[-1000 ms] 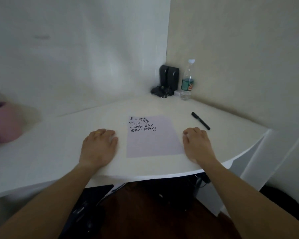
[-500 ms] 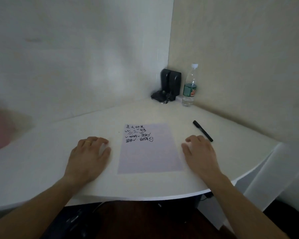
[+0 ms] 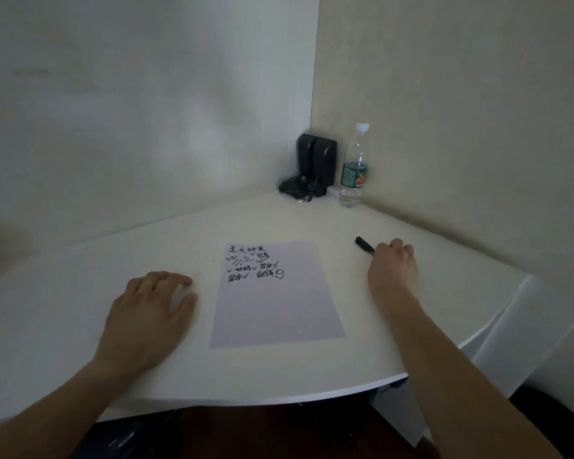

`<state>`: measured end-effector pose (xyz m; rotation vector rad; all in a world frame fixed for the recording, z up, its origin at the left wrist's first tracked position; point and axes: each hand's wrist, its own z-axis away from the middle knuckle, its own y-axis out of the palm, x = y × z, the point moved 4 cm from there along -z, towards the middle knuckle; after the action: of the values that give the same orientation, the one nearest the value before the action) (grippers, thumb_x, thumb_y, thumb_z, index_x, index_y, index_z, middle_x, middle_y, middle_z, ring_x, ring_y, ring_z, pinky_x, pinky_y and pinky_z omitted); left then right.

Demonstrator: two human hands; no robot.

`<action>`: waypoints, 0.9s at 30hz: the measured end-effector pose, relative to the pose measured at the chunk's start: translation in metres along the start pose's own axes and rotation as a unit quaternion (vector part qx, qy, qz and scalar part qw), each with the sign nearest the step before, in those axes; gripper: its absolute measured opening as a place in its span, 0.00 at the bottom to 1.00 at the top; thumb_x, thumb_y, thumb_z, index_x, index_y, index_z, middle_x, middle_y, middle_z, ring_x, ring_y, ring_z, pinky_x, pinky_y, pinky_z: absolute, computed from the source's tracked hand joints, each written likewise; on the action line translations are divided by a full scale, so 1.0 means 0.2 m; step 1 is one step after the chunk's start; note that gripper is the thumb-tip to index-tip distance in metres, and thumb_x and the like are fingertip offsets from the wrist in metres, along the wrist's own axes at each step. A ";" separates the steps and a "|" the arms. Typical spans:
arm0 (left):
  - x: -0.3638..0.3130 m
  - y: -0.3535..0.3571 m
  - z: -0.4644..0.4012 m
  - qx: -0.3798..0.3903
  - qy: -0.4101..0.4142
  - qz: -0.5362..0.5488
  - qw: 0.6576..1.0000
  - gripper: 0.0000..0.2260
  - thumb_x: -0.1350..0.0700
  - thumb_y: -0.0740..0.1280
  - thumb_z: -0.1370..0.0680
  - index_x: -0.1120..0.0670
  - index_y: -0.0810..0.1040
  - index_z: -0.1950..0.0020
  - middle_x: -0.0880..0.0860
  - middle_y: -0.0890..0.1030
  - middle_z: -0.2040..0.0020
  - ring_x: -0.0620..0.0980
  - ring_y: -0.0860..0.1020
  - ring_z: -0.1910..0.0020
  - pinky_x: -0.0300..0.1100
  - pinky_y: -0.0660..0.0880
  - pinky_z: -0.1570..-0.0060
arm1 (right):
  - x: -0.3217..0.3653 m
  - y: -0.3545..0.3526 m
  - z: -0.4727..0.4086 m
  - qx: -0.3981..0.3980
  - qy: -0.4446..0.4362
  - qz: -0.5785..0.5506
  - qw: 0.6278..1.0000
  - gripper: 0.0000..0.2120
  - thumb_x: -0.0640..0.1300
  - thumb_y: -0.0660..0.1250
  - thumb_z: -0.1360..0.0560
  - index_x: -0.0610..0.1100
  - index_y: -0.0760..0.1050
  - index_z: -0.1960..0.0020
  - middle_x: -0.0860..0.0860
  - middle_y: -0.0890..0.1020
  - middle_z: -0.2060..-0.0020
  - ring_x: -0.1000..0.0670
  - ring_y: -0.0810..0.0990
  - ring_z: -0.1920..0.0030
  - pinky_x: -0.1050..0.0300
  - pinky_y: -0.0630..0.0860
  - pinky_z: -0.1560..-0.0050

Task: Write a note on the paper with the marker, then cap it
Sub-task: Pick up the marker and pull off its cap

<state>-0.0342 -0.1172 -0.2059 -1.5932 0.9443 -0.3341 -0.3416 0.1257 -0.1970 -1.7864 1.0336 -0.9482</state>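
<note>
A pale lilac sheet of paper (image 3: 275, 303) lies flat on the white corner desk (image 3: 80, 293), with several lines of black handwriting across its top. To its right lies a black marker (image 3: 363, 244), cap on, only its far end showing. My right hand (image 3: 393, 266) covers the rest of the marker, fingers curled down over it; whether they grip it I cannot tell. My left hand (image 3: 153, 309), a gold ring on one finger, rests flat on the desk left of the paper, fingers spread.
In the far corner stand two black speakers (image 3: 317, 162) with a tangle of cable, and a clear water bottle (image 3: 353, 170) with a green label. The desk's curved front edge runs below my forearms. Walls close in behind and to the right.
My right hand has moved forward and right from beside the paper onto the marker. The view has tilted up slightly. My left hand stays flat on the desk.
</note>
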 end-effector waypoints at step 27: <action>-0.21 0.01 -0.50 -0.019 0.124 0.471 0.873 0.10 0.59 0.78 0.27 0.50 0.87 0.47 0.50 0.89 0.57 0.48 0.88 0.59 0.41 0.84 0.49 | 0.82 -0.04 0.07 0.203 0.021 -0.778 0.594 0.08 0.40 0.72 0.24 0.33 0.84 0.51 0.45 0.88 0.64 0.48 0.88 0.62 0.63 0.84 0.56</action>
<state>-0.1297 -0.1555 -0.1701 -0.9596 1.8038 0.1811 -0.2652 -0.0166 -0.1630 -1.9350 -1.1231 -1.9347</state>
